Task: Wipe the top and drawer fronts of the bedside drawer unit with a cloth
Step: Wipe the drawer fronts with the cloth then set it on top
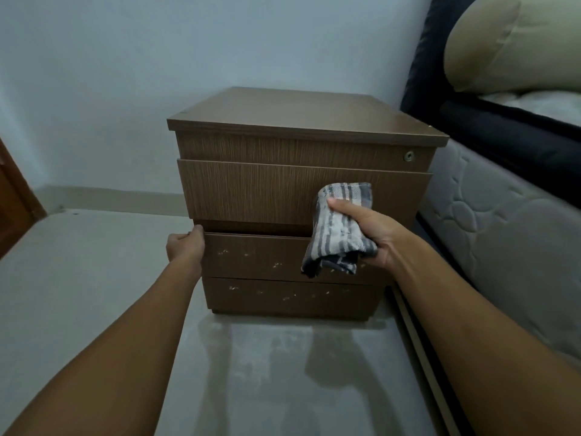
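Note:
A brown wooden bedside drawer unit [276,190] stands on the floor against the wall, with three drawer fronts and a small round lock [408,156] at the upper right. The top drawer front sticks out a little. My right hand [369,229] grips a bunched grey-and-white striped cloth [341,229] in front of the right part of the top and middle drawer fronts. My left hand [185,245] holds the left edge of the middle drawer front [251,256]. Pale specks mark the middle and bottom drawer fronts [283,295].
A bed with a quilted mattress [490,221], dark frame [503,127] and beige pillow [515,42] stands right beside the unit. A pale wall [125,73] is behind. The grey floor [267,372] lies in front. A brown door edge [15,199] shows at far left.

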Demonstrator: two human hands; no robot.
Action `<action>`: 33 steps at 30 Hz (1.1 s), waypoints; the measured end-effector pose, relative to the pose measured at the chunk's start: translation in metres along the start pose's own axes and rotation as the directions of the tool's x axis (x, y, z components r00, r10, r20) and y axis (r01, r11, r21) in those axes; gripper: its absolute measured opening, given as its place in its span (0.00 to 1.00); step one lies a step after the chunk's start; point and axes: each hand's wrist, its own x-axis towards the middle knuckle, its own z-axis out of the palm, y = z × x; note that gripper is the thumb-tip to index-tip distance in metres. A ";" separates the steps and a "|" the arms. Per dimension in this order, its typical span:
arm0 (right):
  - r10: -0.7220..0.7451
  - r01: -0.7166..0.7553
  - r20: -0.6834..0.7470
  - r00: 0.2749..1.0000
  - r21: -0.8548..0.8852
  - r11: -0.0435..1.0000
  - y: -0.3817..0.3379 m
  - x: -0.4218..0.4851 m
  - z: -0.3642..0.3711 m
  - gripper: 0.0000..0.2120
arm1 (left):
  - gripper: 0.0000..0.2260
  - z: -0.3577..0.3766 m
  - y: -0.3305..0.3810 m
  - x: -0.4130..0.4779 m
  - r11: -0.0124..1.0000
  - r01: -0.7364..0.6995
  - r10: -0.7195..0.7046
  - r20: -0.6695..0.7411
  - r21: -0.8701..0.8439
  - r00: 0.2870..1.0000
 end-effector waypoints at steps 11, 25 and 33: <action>-0.679 0.111 -0.136 0.722 -0.945 0.309 -0.043 -0.035 -0.035 0.04 | 0.18 -0.021 -0.002 -0.019 0.998 0.021 -0.023 0.030 0.059 0.999; -0.653 -0.004 -0.225 0.724 -0.947 0.322 0.071 0.008 -0.102 0.20 | 0.16 -0.027 -0.006 -0.008 0.993 0.032 -0.040 0.060 0.118 0.997; -0.713 -0.014 -0.267 0.649 -0.941 0.339 0.086 0.020 -0.083 0.20 | 0.18 -0.026 -0.010 -0.006 0.992 0.011 -0.016 0.038 0.125 0.999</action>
